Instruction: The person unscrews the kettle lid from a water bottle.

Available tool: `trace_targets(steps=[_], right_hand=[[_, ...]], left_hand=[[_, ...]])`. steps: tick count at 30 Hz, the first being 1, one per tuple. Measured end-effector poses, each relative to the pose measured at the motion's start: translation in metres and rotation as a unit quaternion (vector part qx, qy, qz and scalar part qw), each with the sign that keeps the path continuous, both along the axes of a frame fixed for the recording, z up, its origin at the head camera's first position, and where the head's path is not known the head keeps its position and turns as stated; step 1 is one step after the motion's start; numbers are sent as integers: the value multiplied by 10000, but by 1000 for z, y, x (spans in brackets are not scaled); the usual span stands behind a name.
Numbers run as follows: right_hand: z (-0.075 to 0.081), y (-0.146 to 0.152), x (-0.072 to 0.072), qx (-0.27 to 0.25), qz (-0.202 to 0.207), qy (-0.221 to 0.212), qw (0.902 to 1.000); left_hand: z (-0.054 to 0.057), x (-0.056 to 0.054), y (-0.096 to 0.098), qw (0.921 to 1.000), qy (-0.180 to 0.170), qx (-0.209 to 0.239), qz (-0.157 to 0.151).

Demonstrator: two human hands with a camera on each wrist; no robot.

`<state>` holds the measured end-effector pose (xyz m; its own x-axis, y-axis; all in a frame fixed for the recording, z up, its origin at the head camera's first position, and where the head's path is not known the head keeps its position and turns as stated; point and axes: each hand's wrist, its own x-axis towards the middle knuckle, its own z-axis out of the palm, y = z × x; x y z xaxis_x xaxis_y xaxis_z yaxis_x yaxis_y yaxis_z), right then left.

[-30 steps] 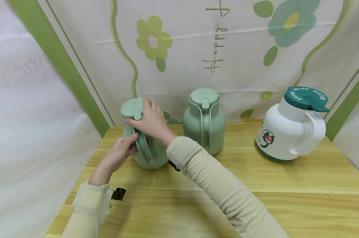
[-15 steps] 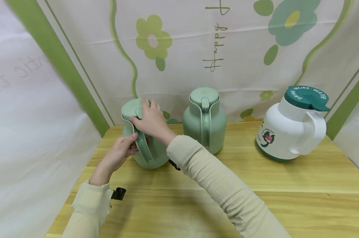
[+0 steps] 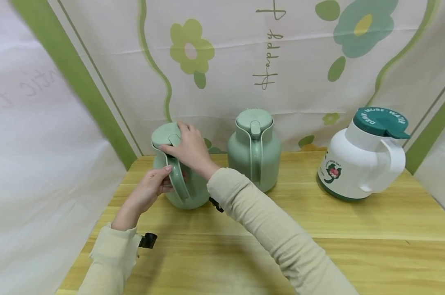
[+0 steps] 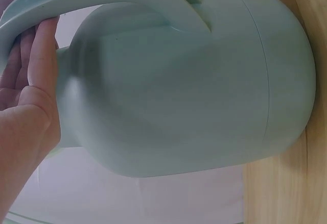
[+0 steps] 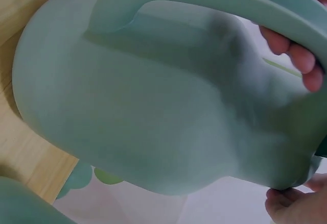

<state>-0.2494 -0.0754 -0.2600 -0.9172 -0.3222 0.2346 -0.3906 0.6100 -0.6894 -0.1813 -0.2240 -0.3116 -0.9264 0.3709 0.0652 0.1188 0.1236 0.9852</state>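
A light green thermos jug (image 3: pixel 196 190) stands on the table at the left, its handle turned towards me. My left hand (image 3: pixel 148 190) grips the upper part of the handle (image 3: pixel 179 182), thumb on the near side; in the left wrist view, the fingers (image 4: pixel 43 55) reach behind it. Over the jug's top, my right hand (image 3: pixel 192 151) holds the round lid (image 3: pixel 163 134), thumb near the lid's tab and fingers across to the far right edge. In the right wrist view, fingertips of the right hand (image 5: pixel 299 203) press at the jug's rim, and the lid is mostly out of frame.
A second green thermos jug (image 3: pixel 237 151) stands just right of the first, close to my right forearm. Farther right is a white jug (image 3: pixel 349 164) with a dark green lid (image 3: pixel 379 121). A printed cloth (image 3: pixel 222 94) hangs behind the wooden table (image 3: pixel 281 229).
The lid's tab has shifted slightly to the right, so the lid has turned a little under my right hand. The left hand keeps its hold on the handle, and the jug stays in place.
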Motion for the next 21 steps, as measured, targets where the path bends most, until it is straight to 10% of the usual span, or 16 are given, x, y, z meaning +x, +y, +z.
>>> trace_targets(steps=[21], right_hand=[[7, 11, -3, -2205, -303, -110, 9749]], left_hand=[[0, 0, 1, 9999, -74, -58, 51]])
